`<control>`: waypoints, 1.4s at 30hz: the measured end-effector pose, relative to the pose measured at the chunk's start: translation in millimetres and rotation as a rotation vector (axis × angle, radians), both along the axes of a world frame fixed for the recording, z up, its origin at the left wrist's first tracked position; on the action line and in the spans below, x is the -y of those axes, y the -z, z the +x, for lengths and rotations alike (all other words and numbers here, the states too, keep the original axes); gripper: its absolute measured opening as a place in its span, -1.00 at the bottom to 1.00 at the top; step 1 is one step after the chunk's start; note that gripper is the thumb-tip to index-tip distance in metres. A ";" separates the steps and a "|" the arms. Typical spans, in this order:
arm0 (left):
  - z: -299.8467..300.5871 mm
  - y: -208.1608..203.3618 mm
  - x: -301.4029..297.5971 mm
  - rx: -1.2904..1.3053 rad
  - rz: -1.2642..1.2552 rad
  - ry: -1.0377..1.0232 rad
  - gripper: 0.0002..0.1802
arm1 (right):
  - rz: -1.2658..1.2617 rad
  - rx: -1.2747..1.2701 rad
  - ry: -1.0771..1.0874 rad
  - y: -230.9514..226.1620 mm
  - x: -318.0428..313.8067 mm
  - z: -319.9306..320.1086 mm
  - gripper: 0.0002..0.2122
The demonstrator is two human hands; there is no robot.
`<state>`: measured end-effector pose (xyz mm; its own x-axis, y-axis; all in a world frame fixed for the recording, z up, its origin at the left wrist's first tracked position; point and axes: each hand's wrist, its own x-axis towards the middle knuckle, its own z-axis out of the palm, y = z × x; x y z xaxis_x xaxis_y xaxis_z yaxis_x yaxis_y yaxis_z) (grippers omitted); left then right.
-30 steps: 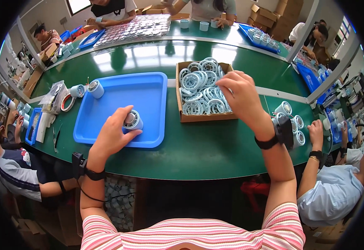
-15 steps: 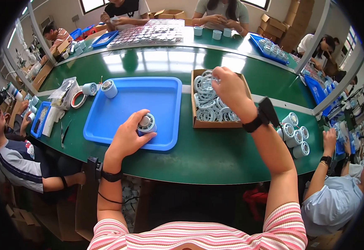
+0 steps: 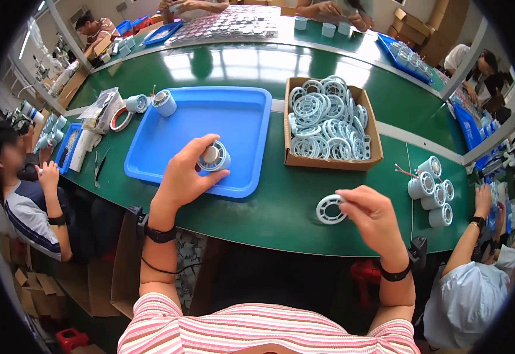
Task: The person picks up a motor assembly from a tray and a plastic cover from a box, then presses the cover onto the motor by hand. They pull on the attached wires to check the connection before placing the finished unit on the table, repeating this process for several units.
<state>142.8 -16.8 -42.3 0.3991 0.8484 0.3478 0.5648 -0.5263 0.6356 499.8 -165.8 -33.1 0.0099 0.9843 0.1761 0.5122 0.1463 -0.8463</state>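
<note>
My left hand (image 3: 187, 171) is closed round a pale blue cylindrical motor housing (image 3: 217, 157) over the near right part of a blue tray (image 3: 198, 99). The housing's round, slotted end with a silver centre faces up toward me. Between the thumb and fingers of my right hand (image 3: 370, 213) is a pale blue slotted plastic ring (image 3: 330, 210), held by its right edge over the green table near the front. A cardboard box (image 3: 328, 163) beyond that hand is full of similar rings (image 3: 328, 121). Another housing (image 3: 164, 103) stands in the tray's far left corner.
Several housings (image 3: 433, 192) with red wires are grouped at the right. Left of the tray lie a housing (image 3: 136, 104), a tape roll (image 3: 119, 118), a plastic bag (image 3: 99, 112) and tweezers (image 3: 100, 167). A metal rail (image 3: 408, 137) crosses the table. Co-workers sit around it.
My right hand has come out of the ring box toward me and now holds one ring near the table's front. My left hand keeps its grip on the housing. The view has shifted slightly.
</note>
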 end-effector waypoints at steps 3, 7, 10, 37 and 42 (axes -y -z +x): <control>17.9 -16.9 16.7 0.017 0.076 0.034 -0.27 | -0.049 0.119 0.049 17.6 17.4 -2.5 -0.75; 58.3 -50.5 57.7 -0.006 0.122 0.223 -0.33 | 0.133 0.303 0.210 29.9 32.4 -15.4 -0.63; 85.4 -35.9 89.0 -0.086 -0.037 0.366 -0.31 | 0.183 0.188 0.205 31.3 35.3 -27.4 -0.54; 107.9 13.9 84.3 0.497 -1.194 0.521 -0.23 | 0.131 0.044 -0.225 7.0 15.1 -37.1 -0.25; 98.3 16.1 75.6 0.551 -1.285 0.627 -0.28 | 0.135 0.168 -0.209 -0.7 17.2 -38.1 -0.29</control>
